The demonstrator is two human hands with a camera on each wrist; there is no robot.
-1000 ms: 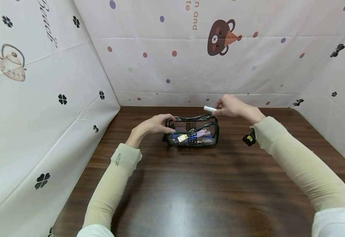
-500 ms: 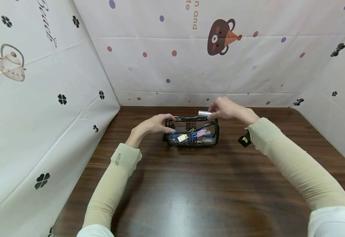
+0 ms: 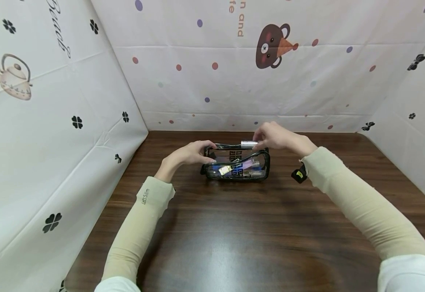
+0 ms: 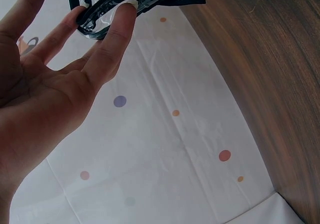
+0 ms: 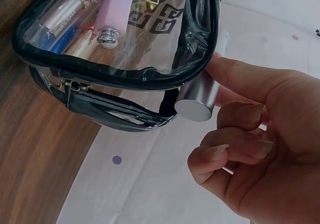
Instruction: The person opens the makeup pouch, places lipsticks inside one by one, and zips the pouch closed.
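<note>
A clear cosmetic pouch (image 3: 268,166) with black trim stands on the table, its zipped top gaping. My left hand (image 3: 188,153) holds its left end, thumb at the front rim and fingers at the back rim; in the left wrist view the fingertips meet the black trim. Between thumb and fingers of my right hand (image 3: 278,136) is a silver cylindrical tube (image 5: 195,104), lying sideways over the pouch's back rim. Through the clear wall show a pink-to-purple lip gloss tube (image 5: 112,14), a clear-and-silver tube (image 5: 62,19) and something blue. The left wrist view hides the pouch's contents.
The pouch stands near the far edge of the dark wood table (image 3: 212,227). A white printed cloth (image 3: 183,89) hangs behind the table and along both sides. A black wrist device (image 3: 299,174) hangs under the right sleeve.
My right hand has moved left and slightly down with the silver tube, from beyond the pouch's right end to over its opening. The left hand and pouch have stayed in place.
</note>
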